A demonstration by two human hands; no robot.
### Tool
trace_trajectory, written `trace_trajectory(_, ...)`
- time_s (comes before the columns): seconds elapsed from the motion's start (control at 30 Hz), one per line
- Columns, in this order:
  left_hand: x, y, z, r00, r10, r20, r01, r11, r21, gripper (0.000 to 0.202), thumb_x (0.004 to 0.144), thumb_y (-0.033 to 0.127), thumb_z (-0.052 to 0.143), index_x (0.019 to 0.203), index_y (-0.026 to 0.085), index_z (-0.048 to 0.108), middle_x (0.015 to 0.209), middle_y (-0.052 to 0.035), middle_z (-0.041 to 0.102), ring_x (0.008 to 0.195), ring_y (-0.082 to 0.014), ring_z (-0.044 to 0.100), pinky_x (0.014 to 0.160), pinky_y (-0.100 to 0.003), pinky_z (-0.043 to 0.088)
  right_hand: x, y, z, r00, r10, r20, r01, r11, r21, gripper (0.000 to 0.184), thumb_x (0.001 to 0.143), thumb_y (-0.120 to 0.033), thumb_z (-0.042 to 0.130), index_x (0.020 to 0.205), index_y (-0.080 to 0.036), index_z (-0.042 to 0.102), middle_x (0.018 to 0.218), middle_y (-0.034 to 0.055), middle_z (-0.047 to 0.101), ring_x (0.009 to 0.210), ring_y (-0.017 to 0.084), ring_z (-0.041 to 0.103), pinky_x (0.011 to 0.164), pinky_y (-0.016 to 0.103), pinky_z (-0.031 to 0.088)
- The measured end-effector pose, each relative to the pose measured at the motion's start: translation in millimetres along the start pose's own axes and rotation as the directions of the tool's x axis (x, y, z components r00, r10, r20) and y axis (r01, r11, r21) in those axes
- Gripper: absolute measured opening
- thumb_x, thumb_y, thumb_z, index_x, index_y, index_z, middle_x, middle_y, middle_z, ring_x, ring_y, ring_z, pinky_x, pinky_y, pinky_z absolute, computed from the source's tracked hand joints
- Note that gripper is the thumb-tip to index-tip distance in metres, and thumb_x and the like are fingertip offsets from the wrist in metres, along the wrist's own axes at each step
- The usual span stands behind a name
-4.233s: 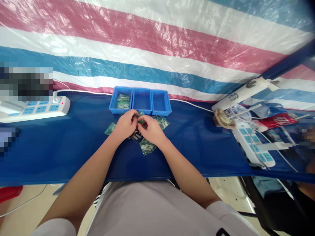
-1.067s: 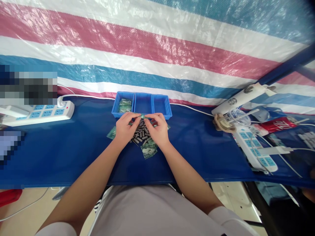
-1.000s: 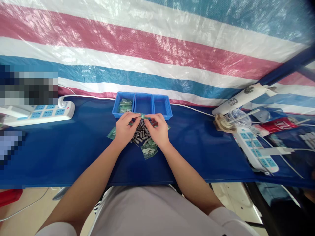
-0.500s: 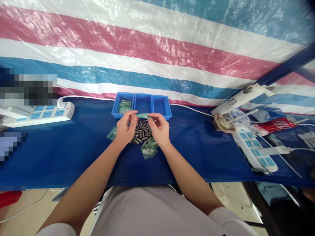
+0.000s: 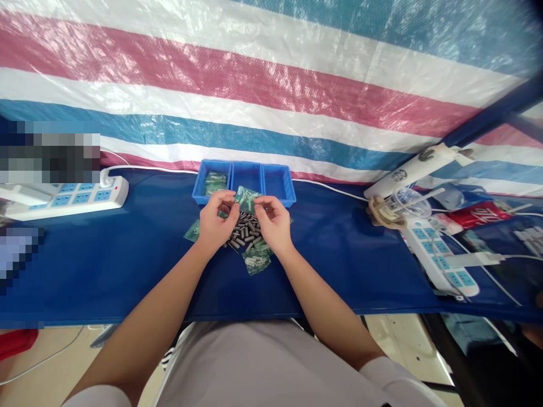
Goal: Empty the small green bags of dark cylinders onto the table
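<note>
Between my two hands is a small green-tinted clear plastic bag (image 5: 246,199) with small pale pieces in it. My left hand (image 5: 217,220) pinches its left side, and my right hand (image 5: 275,223) pinches its right side. Below the bag lies a pile of small dark metal cylinders (image 5: 245,230) on the blue table. Another filled bag (image 5: 257,260) lies at the pile's near edge, and part of one more bag (image 5: 193,230) shows left of my left hand. Behind my hands stands a blue three-compartment tray (image 5: 292,195); its left compartment holds several green bags (image 5: 215,182).
A white power strip (image 5: 91,198) lies at the left. At the right are another power strip (image 5: 441,257), a white tumbler (image 5: 407,169), a plastic cup (image 5: 409,203) and a red package (image 5: 479,216). A striped plastic sheet (image 5: 254,85) hangs behind the table (image 5: 339,260).
The bag between my hands has tilted up, so its broad face now shows where before only a narrow strip was visible. My hands stay in almost the same place.
</note>
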State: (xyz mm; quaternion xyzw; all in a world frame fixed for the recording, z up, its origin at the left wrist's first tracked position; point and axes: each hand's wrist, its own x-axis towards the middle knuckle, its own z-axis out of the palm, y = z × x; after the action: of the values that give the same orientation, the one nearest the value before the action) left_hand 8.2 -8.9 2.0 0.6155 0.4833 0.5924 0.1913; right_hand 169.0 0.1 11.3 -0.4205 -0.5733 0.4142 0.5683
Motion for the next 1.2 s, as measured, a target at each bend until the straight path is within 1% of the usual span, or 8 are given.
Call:
trace_trajectory(0.1, 0.5, 1.7, 0.8, 0.999, 0.025, 0.022, -0.025, 1.000, -0.011, 0.026, 0.090, 0.025, 0.066, 0.116, 0.022, 0.061, 0.092, -0.0002, 0.063, 0.071, -0.0100, 0.061, 0.069, -0.023, 0.053, 1.6, -1.6, 0.8, 0.999, 0.015, -0.029, -0.016, 0.999, -0.028, 0.012, 0.087, -0.031, 0.067, 0.094, -0.021, 0.067, 0.096, 0.0043, 0.071, 0.080, 0.017, 0.065, 0.071, 0.030, 0.053)
trace_trajectory(0.23, 0.3, 3.4, 0.2, 0.998, 0.028, 0.047, -0.027, 1.000, -0.002, 0.028, 0.090, 0.025, 0.065, 0.118, 0.022, 0.060, 0.088, 0.0010, 0.062, 0.072, -0.0101, 0.061, 0.071, -0.023, 0.053, 2.1, -3.2, 0.8, 1.000, 0.000, -0.030, -0.001, 0.999, -0.053, 0.008, 0.086, -0.028, 0.066, 0.089, -0.021, 0.065, 0.091, 0.0028, 0.070, 0.075, 0.015, 0.063, 0.069, 0.030, 0.052)
trace_trajectory(0.4, 0.7, 3.8, -1.8, 0.998, 0.013, 0.066, -0.018, 0.997, 0.072, 0.026, 0.093, 0.027, 0.060, 0.118, 0.021, 0.061, 0.082, 0.0021, 0.063, 0.067, -0.0098, 0.059, 0.070, -0.023, 0.051, -0.4, -4.2, 1.5, 0.999, -0.027, -0.018, 0.026, 0.998, -0.059, 0.007, 0.086, -0.026, 0.065, 0.085, -0.022, 0.059, 0.083, 0.0001, 0.065, 0.073, 0.014, 0.061, 0.068, 0.028, 0.051)
trace_trajectory(0.57, 2.1, 4.9, -2.3, 0.996, -0.008, 0.087, -0.006, 0.988, 0.155, 0.018, 0.094, 0.032, 0.057, 0.104, 0.019, 0.063, 0.074, 0.0016, 0.062, 0.064, -0.0116, 0.057, 0.061, -0.023, 0.047, -1.2, -5.1, 1.8, 0.999, -0.024, -0.021, 0.022, 0.997, -0.075, 0.010, 0.087, -0.028, 0.065, 0.085, -0.022, 0.057, 0.083, -0.0006, 0.063, 0.072, 0.013, 0.060, 0.067, 0.028, 0.050)
trace_trajectory(0.7, 2.4, 6.8, -2.9, 0.994, 0.005, 0.112, -0.026, 0.982, 0.185, 0.016, 0.095, 0.034, 0.055, 0.095, 0.019, 0.062, 0.072, 0.0013, 0.061, 0.065, -0.0124, 0.057, 0.064, -0.024, 0.048, -0.4, -5.5, 1.9, 1.000, -0.001, -0.030, -0.002, 0.996, -0.084, 0.013, 0.087, -0.031, 0.065, 0.088, -0.023, 0.056, 0.085, -0.0004, 0.063, 0.070, 0.013, 0.059, 0.064, 0.028, 0.049)
trace_trajectory(0.83, 2.9, 7.5, -3.3, 0.993, 0.021, 0.117, -0.044, 0.980, 0.195, 0.015, 0.095, 0.033, 0.055, 0.093, 0.019, 0.061, 0.073, 0.0009, 0.062, 0.065, -0.0128, 0.058, 0.067, -0.025, 0.049, -0.9, -5.9, 2.1, 1.000, 0.006, -0.024, -0.008, 0.997, -0.082, 0.015, 0.087, -0.033, 0.066, 0.089, -0.023, 0.055, 0.085, -0.0001, 0.063, 0.070, 0.014, 0.059, 0.064, 0.028, 0.049)
trace_trajectory(1.03, 2.6, 6.1, -3.1, 0.992, 0.043, 0.123, -0.066, 0.979, 0.192, 0.012, 0.095, 0.030, 0.055, 0.092, 0.020, 0.060, 0.072, 0.0013, 0.061, 0.065, -0.0126, 0.058, 0.066, -0.024, 0.049, -2.0, -5.9, 2.3, 1.000, -0.005, -0.019, 0.004, 0.998, -0.057, 0.014, 0.088, -0.031, 0.068, 0.089, -0.023, 0.056, 0.084, -0.0010, 0.062, 0.069, 0.012, 0.058, 0.065, 0.028, 0.048)
trace_trajectory(1.2, 2.3, 5.5, -3.5, 0.991, 0.053, 0.125, -0.077, 0.979, 0.190, 0.009, 0.094, 0.028, 0.055, 0.091, 0.020, 0.059, 0.071, 0.0021, 0.060, 0.064, -0.0119, 0.058, 0.067, -0.024, 0.048, -1.9, -4.5, 3.0, 1.000, 0.007, -0.021, -0.008, 0.997, -0.078, 0.017, 0.087, -0.035, 0.068, 0.090, -0.023, 0.056, 0.084, -0.0009, 0.062, 0.069, 0.013, 0.058, 0.064, 0.027, 0.049)
